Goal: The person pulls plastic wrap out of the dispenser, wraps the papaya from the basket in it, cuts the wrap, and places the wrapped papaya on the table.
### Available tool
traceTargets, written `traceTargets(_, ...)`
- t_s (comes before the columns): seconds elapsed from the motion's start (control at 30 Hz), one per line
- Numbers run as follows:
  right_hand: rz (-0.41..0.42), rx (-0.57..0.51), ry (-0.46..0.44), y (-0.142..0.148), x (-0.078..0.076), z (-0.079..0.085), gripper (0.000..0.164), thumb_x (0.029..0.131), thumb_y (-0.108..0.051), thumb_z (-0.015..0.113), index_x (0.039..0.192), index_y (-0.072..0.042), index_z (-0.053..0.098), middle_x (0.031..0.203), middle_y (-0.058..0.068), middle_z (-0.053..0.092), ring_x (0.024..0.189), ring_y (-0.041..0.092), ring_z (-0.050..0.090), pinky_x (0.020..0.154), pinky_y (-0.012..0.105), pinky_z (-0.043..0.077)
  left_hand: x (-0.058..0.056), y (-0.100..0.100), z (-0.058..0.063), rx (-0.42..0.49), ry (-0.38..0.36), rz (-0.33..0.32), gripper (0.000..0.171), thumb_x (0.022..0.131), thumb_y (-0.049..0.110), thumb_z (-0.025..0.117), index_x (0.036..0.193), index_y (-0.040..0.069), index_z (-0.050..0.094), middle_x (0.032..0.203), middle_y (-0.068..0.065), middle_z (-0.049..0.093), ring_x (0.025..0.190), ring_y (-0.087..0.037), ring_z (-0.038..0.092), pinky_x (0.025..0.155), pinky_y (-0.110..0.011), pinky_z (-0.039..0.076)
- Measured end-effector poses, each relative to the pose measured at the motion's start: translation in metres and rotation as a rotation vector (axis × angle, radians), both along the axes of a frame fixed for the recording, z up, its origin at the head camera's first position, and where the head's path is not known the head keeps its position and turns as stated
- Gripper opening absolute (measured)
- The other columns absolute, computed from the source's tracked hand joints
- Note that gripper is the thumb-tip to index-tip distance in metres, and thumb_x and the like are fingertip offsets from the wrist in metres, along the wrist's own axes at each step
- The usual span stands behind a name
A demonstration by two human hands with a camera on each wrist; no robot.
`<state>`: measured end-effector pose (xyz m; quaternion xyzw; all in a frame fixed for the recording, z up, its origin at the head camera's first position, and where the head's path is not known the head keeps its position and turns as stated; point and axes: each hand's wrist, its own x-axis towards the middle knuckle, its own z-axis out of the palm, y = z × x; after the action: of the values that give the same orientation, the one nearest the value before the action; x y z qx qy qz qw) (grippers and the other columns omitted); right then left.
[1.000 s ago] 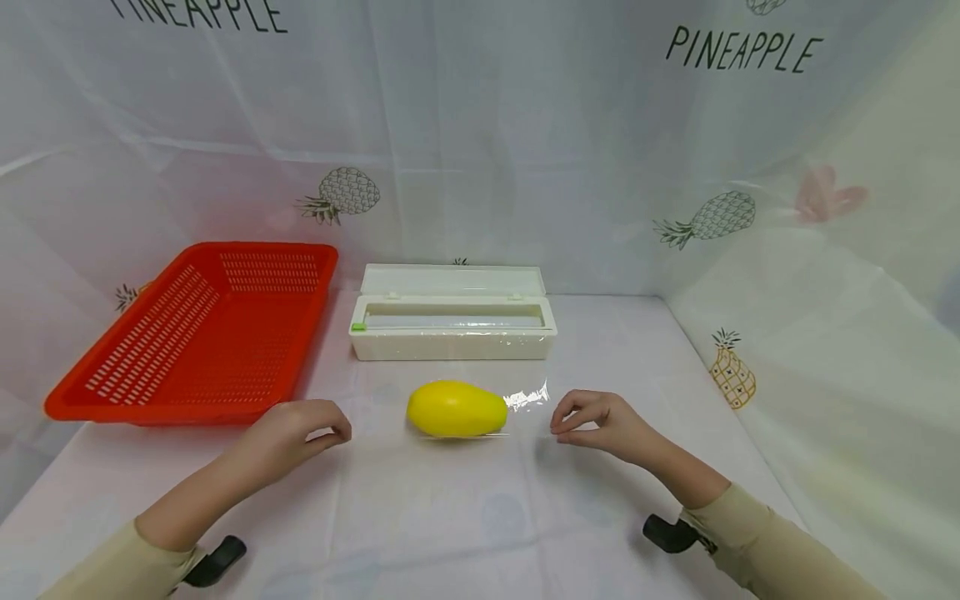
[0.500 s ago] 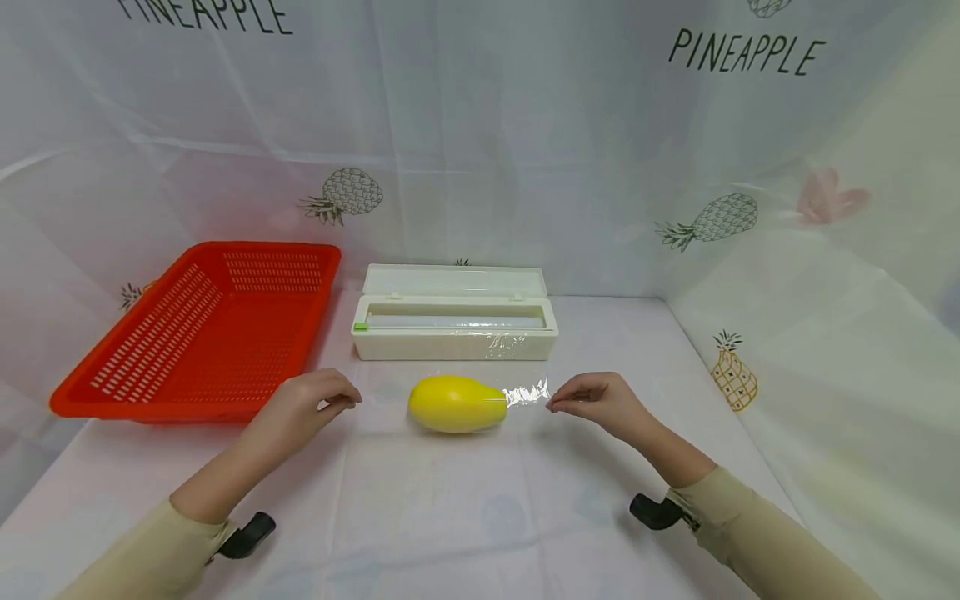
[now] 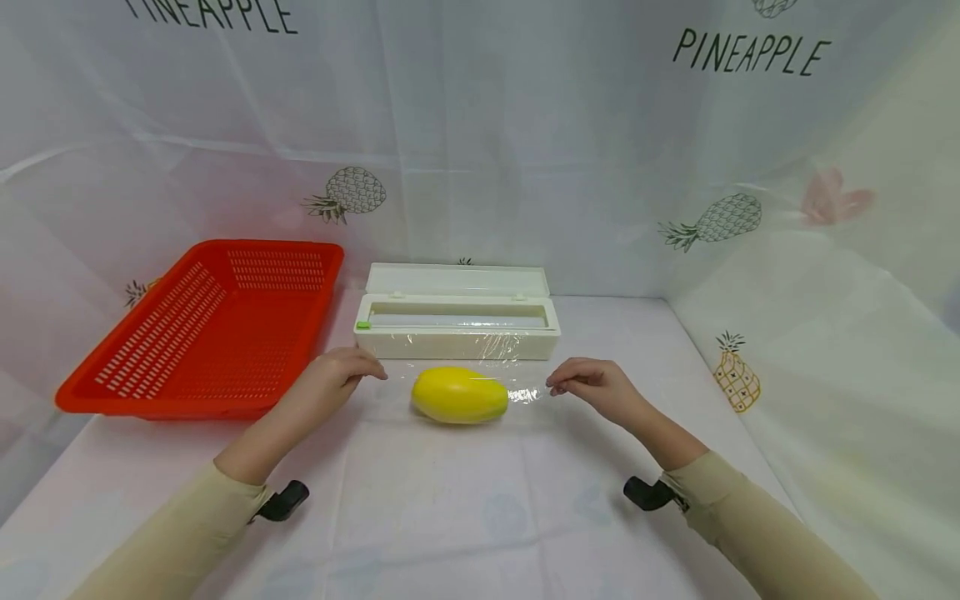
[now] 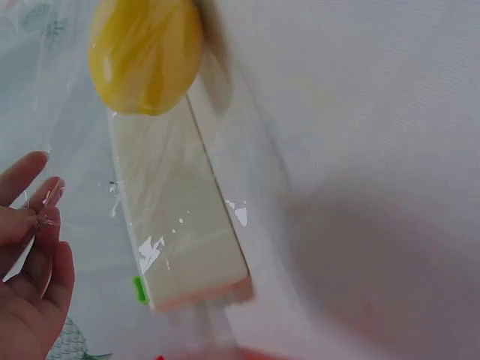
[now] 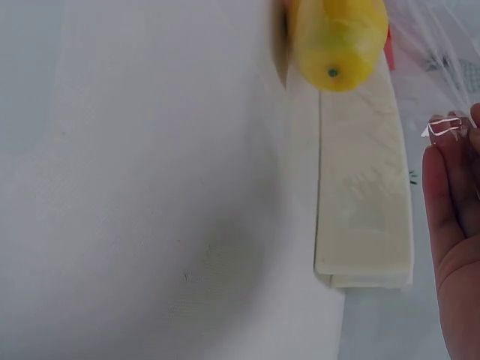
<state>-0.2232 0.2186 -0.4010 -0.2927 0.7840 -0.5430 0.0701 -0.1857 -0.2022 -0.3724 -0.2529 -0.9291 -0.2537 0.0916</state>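
Note:
A sheet of clear cling film (image 3: 525,394) stretches between both hands, running from the white film dispenser (image 3: 457,344) and overlapping an oblong yellow fruit (image 3: 459,397) on the table. My left hand (image 3: 330,385) pinches the film's left corner between thumb and fingers, left of the fruit. On the other side, my right hand (image 3: 600,390) pinches the right corner. Shiny creases of film show at the fingertips (image 5: 441,161) in the right wrist view. The dispenser's lid (image 3: 459,281) stands raised, and a green slider (image 3: 363,325) sits at its left end.
At the left, a red perforated plastic basket (image 3: 247,333) stands close behind the left forearm. White pineapple-print cloth covers the table (image 3: 450,517) and hangs as a wall (image 3: 487,167) right behind the dispenser. Each wrist carries a black camera (image 3: 285,502).
Both hands have moved away from the body toward the dispenser, the left also inward to the right. The film's near edge has been drawn back over the fruit.

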Motion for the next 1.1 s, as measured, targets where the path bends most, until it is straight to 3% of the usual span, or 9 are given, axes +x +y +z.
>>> traceTargets(0.2, -0.049, 0.016, -0.024, -0.002, -0.007, -0.002, 0.016, 0.093, 0.001, 0.061, 0.106, 0.006, 0.070, 0.105, 0.015, 0.067, 0.093, 0.021, 0.067, 0.087, 0.038, 0.054, -0.011, 0.008, -0.002, 0.052, -0.112, 0.060, 0.029, 0.092, -0.003, 0.051, 0.110, 0.004, 0.072, 0.110, -0.011, 0.068, 0.109, -0.033, 0.058, 0.094, -0.051, 0.047)
traceTargets(0.33, -0.067, -0.026, -0.063, -0.004, -0.012, -0.005, 0.019, 0.094, -0.003, 0.063, 0.108, 0.008, 0.069, 0.105, 0.015, 0.067, 0.093, 0.022, 0.067, 0.088, 0.037, 0.053, -0.017, 0.012, -0.004, 0.119, -0.156, 0.105, 0.026, 0.093, 0.008, 0.056, 0.114, 0.003, 0.071, 0.114, -0.011, 0.068, 0.113, -0.034, 0.057, 0.098, -0.053, 0.044)
traceTargets(0.5, -0.123, -0.115, -0.125, -0.007, -0.019, -0.012, 0.024, 0.091, -0.005, 0.068, 0.109, 0.011, 0.067, 0.104, 0.019, 0.068, 0.091, 0.020, 0.068, 0.087, 0.031, 0.054, -0.027, 0.017, -0.010, 0.225, -0.133, 0.130, 0.021, 0.090, 0.008, 0.069, 0.109, 0.001, 0.073, 0.105, -0.011, 0.070, 0.099, -0.030, 0.064, 0.089, -0.048, 0.052)
traceTargets(0.7, -0.238, -0.200, -0.247, -0.014, -0.029, -0.023, 0.031, 0.086, 0.000, 0.072, 0.111, 0.014, 0.064, 0.105, 0.024, 0.067, 0.084, 0.017, 0.070, 0.084, 0.032, 0.055, -0.039, 0.023, -0.019, 0.277, -0.181, 0.191, 0.022, 0.088, 0.002, 0.070, 0.110, 0.005, 0.073, 0.105, -0.009, 0.069, 0.091, -0.026, 0.064, 0.081, -0.040, 0.056)
traceTargets(0.97, -0.293, -0.111, -0.327, -0.019, -0.037, -0.035, 0.040, 0.085, -0.002, 0.072, 0.122, 0.009, 0.062, 0.110, 0.015, 0.069, 0.082, 0.017, 0.070, 0.085, 0.027, 0.053, -0.047, 0.026, -0.030, 0.307, -0.305, 0.210, 0.031, 0.090, -0.004, 0.064, 0.121, 0.002, 0.068, 0.112, -0.014, 0.067, 0.095, -0.028, 0.063, 0.082, -0.039, 0.055)
traceTargets(1.1, -0.302, -0.076, -0.343, -0.017, -0.039, -0.039, 0.040, 0.085, -0.001, 0.072, 0.123, 0.009, 0.062, 0.109, 0.015, 0.070, 0.081, 0.015, 0.070, 0.083, 0.025, 0.053, -0.052, 0.024, -0.038, 0.302, -0.376, 0.222, 0.034, 0.090, -0.005, 0.062, 0.123, 0.000, 0.066, 0.112, -0.015, 0.067, 0.087, -0.026, 0.061, 0.072, -0.032, 0.054)
